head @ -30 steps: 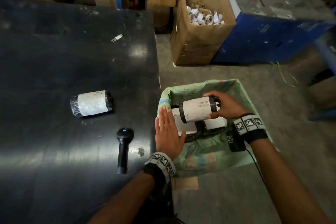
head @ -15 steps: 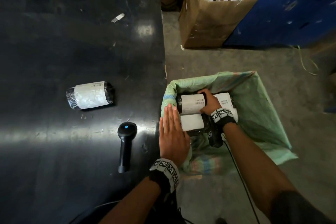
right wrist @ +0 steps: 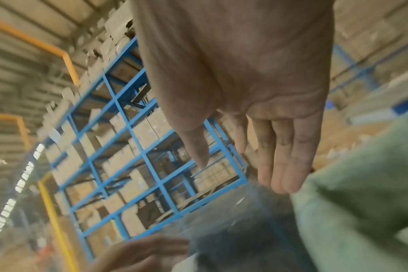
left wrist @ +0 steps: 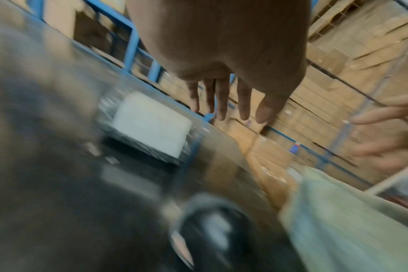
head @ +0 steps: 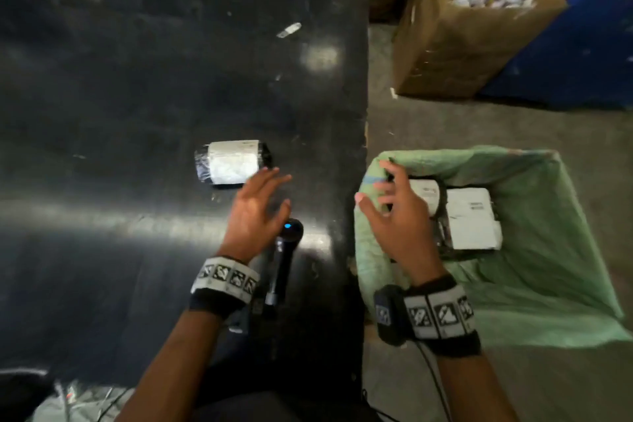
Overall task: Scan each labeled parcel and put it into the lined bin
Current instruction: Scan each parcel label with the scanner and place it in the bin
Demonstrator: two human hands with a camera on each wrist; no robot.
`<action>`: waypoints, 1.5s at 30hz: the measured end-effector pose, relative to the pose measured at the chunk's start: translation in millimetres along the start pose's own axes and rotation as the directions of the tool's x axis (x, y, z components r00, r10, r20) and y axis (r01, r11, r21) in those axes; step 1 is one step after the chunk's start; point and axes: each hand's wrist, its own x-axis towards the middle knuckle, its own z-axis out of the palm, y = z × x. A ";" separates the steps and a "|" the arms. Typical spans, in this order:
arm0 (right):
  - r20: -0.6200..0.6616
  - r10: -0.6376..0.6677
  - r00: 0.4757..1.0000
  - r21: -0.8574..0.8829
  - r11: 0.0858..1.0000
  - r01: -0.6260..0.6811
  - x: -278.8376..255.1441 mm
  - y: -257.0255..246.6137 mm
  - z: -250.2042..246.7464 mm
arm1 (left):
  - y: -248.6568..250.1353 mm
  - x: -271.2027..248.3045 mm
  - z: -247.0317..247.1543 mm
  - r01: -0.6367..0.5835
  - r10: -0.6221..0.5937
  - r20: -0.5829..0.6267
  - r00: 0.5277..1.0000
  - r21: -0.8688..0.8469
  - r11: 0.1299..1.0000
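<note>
A black-wrapped parcel with a white label (head: 233,163) (left wrist: 149,125) lies on the black table (head: 137,96). My left hand (head: 255,204) (left wrist: 231,103) hovers open just right of it, fingers spread, holding nothing. A black handheld scanner (head: 286,253) (left wrist: 212,233) lies on the table under that hand. The bin lined with a green bag (head: 534,250) (right wrist: 361,211) stands on the floor beside the table. Two labeled parcels (head: 471,217) lie inside it. My right hand (head: 394,209) (right wrist: 252,156) is open and empty above the bin's left rim.
A cardboard box of paper scraps (head: 472,24) stands on the floor beyond the bin, next to a blue unit (head: 582,55). A small white scrap (head: 288,30) lies on the far table. Blue shelving with cartons (right wrist: 133,165) fills the background.
My right hand let go of the parcel in the bin and rose to its left rim. My left hand left the table edge and moved left over the scanner toward the table parcel.
</note>
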 end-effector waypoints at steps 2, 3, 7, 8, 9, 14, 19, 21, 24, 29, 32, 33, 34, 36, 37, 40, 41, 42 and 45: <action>0.066 0.017 0.998 0.116 0.993 -0.025 -19.6 -14.6 39.0 | -33.5 9.1 -33.7 0.054 -0.049 -0.072 0.996 0.078 0.996; 0.109 0.039 0.993 0.132 0.990 -0.053 -27.2 -16.8 58.3 | -48.6 13.5 -47.9 0.080 -0.069 -0.105 0.992 0.110 0.991; 0.290 0.203 0.935 -0.136 0.976 -0.170 -46.0 -7.7 118.4 | -98.5 32.4 -83.4 0.183 -0.160 -0.149 0.976 0.154 0.971; 0.328 0.252 0.911 -0.168 0.964 -0.206 -48.6 -6.0 127.8 | -108.0 36.4 -88.1 0.208 -0.191 -0.138 0.972 0.124 0.970; 0.362 0.304 0.881 -0.157 0.952 -0.264 -50.4 -3.9 136.0 | -115.9 40.1 -91.0 0.242 -0.232 -0.128 0.964 0.072 0.968; 0.398 0.360 0.843 0.115 0.893 -0.436 -51.5 19.0 169.4 | -139.0 58.5 -91.1 0.393 -0.396 0.007 0.918 -0.138 0.909; 0.427 0.322 0.845 0.321 0.819 -0.475 -50.6 30.5 189.0 | -153.6 73.2 -85.3 0.427 -0.380 0.287 0.879 -0.123 0.896; 0.450 0.349 0.822 0.454 0.703 -0.547 -50.2 29.4 192.6 | -153.8 75.9 -84.5 0.421 -0.362 0.321 0.875 -0.136 0.897; 0.470 0.380 0.797 0.523 0.607 -0.598 -50.3 30.6 194.3 | -154.0 75.5 -86.0 0.391 -0.312 0.400 0.862 -0.131 0.911; 0.479 0.392 0.785 0.471 0.640 -0.607 -46.9 34.9 194.2 | -146.5 56.4 -79.7 0.282 -0.251 0.323 0.913 -0.053 0.958; 0.462 0.372 0.805 0.433 0.697 -0.571 -43.7 29.2 185.6 | -133.0 38.9 -75.2 0.252 -0.244 0.156 0.957 -0.036 0.967; 0.458 0.349 0.818 0.431 0.717 -0.548 -44.3 24.6 180.6 | -128.4 32.7 -74.6 0.258 -0.253 0.108 0.961 -0.031 0.966; 0.456 0.322 0.829 0.433 0.734 -0.523 -45.2 19.5 174.7 | -123.7 25.9 -74.3 0.262 -0.260 0.063 0.964 -0.020 0.965; 0.438 0.281 0.854 0.434 0.766 -0.474 -46.0 7.4 160.4 | -116.8 10.8 -75.2 0.263 -0.263 -0.006 0.965 0.005 0.965; 0.423 0.256 0.869 0.434 0.785 -0.442 -46.4 1.4 152.5 | -113.8 2.7 -76.6 0.261 -0.261 -0.032 0.965 0.015 0.965; 0.401 0.153 0.903 0.477 0.807 -0.349 -49.5 -17.6 129.5 | -103.7 -22.3 -81.1 0.244 -0.244 -0.098 0.965 -0.003 0.970; 0.398 0.114 0.910 0.487 0.814 -0.316 -51.3 -24.5 122.2 | -99.0 -29.9 -81.9 0.233 -0.232 -0.120 0.965 -0.011 0.972; 0.392 0.077 0.917 0.501 0.818 -0.283 -53.7 -32.2 114.8 | -94.1 -37.1 -82.3 0.222 -0.221 -0.141 0.965 -0.012 0.975; 0.368 -0.009 0.930 0.539 0.817 -0.206 -61.2 -52.2 96.0 | -81.5 -55.1 -82.4 0.203 -0.199 -0.197 0.960 0.000 0.979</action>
